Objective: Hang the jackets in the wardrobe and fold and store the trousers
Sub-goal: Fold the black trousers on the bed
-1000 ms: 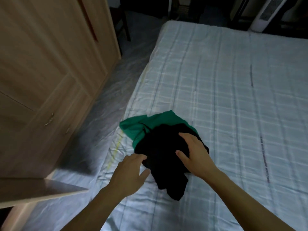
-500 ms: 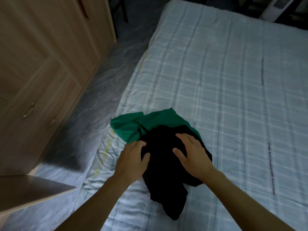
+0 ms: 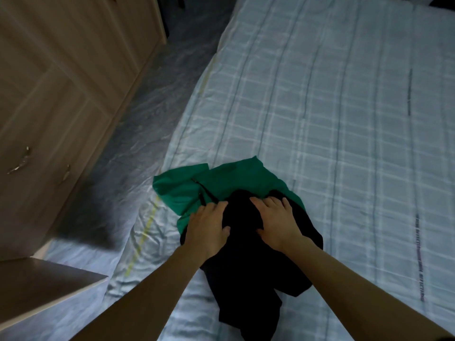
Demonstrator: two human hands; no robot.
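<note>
So both my hands are down on the black garment (image 3: 248, 262), which is bunched up near the left edge of the bed (image 3: 344, 119). My left hand (image 3: 206, 230) lies flat on its left side, fingers spread, and my right hand (image 3: 277, 222) presses the top with fingers curled slightly, not gripping. A green garment (image 3: 221, 180) sits partly under it. The wooden wardrobe (image 3: 61, 94) stands off to the left.

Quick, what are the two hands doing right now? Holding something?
Left hand: open, flat on the black garment, gripping nothing.
Right hand: open, fingers spread on the same black garment, gripping nothing.
</note>
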